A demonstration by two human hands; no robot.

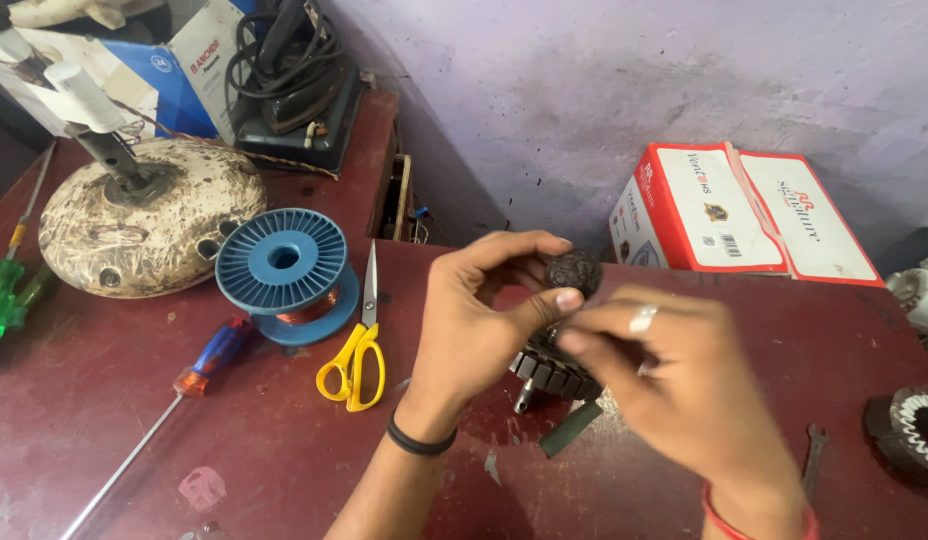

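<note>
My left hand (479, 315) grips a dark round motor part (574, 272) between thumb and fingers, held above the dark red table (134, 440). Below it a slotted metal stator core (554, 372) shows between my hands. My right hand (674, 385), blurred and wearing a ring, pinches at the same part from the right. A black band sits on my left wrist and a red one on my right wrist.
Yellow-handled scissors (356, 350) and a blue spool of copper wire (286, 272) lie left of my hands. A long screwdriver (184, 390), a worn fan motor housing (149, 215), a red and white box (744, 210), a small wrench (814, 455) and another wound stator (909, 430) surround them.
</note>
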